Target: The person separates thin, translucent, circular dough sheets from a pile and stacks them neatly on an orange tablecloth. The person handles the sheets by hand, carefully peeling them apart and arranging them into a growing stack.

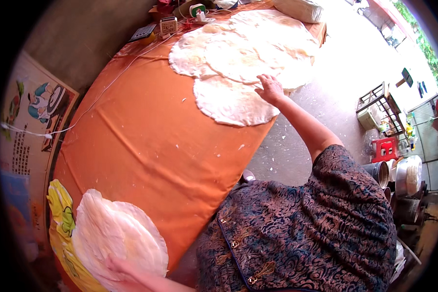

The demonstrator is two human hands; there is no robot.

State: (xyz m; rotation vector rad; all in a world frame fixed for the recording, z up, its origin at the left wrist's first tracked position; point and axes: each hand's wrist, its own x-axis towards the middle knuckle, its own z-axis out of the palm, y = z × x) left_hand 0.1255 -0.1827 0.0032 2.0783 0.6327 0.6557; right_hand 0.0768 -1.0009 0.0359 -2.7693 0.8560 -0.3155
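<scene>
Several large, thin round flatbreads (237,98) overlap on the far end of a table under an orange cloth (149,138). My right hand (269,88) rests at the near edge of these flatbreads, fingers spread a little; whether it pinches one I cannot tell. At the lower left lies a stack of similar flatbreads (106,226), beside and partly over a yellow patterned cloth (67,248). On that stack is my left hand (118,265), blurred, and its fingers do not show clearly.
A white cable (95,104) runs along the table's wall side to a power strip (204,20) and small devices. A stuffed bag (299,9) stands at the far end. To the right are a red plastic stool (384,149), metal pots (376,173) and a metal rack (390,113).
</scene>
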